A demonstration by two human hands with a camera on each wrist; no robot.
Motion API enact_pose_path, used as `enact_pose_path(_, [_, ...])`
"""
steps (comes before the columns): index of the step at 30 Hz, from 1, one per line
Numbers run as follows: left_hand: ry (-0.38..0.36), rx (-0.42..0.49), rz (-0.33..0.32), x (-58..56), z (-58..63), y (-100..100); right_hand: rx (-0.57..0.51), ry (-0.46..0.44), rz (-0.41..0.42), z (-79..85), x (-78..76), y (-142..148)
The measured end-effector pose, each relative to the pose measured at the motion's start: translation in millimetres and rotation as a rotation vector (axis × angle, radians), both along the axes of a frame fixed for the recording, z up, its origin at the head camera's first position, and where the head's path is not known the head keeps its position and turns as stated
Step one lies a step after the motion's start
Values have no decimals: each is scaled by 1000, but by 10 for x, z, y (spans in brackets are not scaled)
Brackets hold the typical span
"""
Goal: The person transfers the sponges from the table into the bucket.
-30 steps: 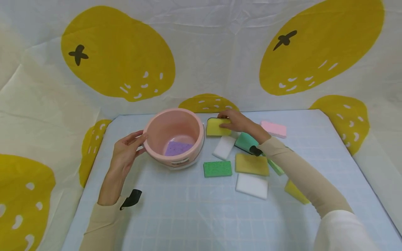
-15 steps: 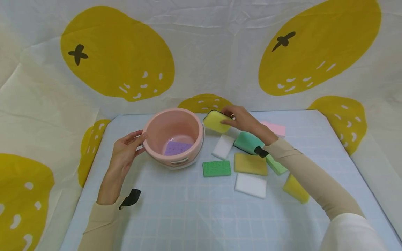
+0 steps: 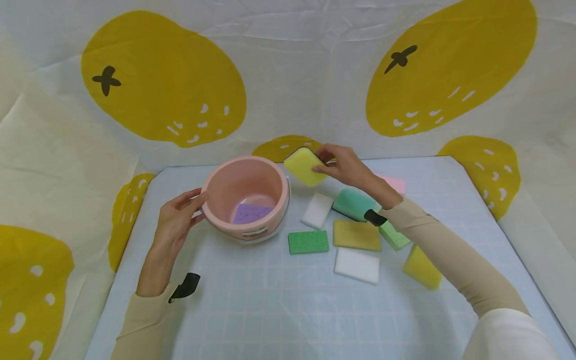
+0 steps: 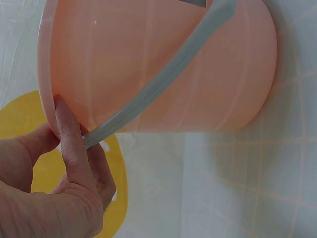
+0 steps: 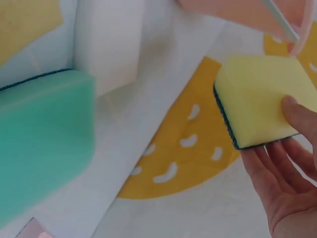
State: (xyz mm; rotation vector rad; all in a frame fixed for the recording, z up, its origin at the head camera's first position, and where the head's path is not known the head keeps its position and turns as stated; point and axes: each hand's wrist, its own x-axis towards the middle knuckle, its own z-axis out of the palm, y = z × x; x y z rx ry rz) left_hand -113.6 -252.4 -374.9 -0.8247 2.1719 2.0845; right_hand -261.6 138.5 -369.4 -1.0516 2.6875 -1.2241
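A pink bucket point(image 3: 265, 231) with a pale handle point(image 4: 163, 79) stands at the back left of the table, a purple sponge point(image 3: 252, 213) lying on its bottom. My left hand point(image 3: 177, 220) pinches the bucket's left rim between thumb and fingers; in the left wrist view the fingers lie on the outer wall beside the handle. Up in the air right of the bucket, my right hand point(image 3: 344, 165) grips a yellow sponge point(image 3: 305, 166) by its right side. The right wrist view shows the thumb on the yellow face of that sponge point(image 5: 267, 94) and the fingers against its dark scouring layer.
Right of the bucket lie a white sponge point(image 3: 317, 210), a teal sponge point(image 3: 353, 204), a green sponge point(image 3: 308, 242), a tan sponge point(image 3: 357, 235), another white sponge point(image 3: 357, 265), a light green sponge point(image 3: 394, 235), a second yellow sponge point(image 3: 423, 267) and a pink sponge point(image 3: 396, 184).
My right hand has lifted the yellow sponge off the table, tilting it and carrying it up and slightly left toward the bucket. My left hand keeps its hold on the rim.
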Motion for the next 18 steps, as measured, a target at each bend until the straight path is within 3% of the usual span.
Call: enact_pose_path(18, [46,42,-9,1,-20,-14,-131,61,-60,365,100,-145])
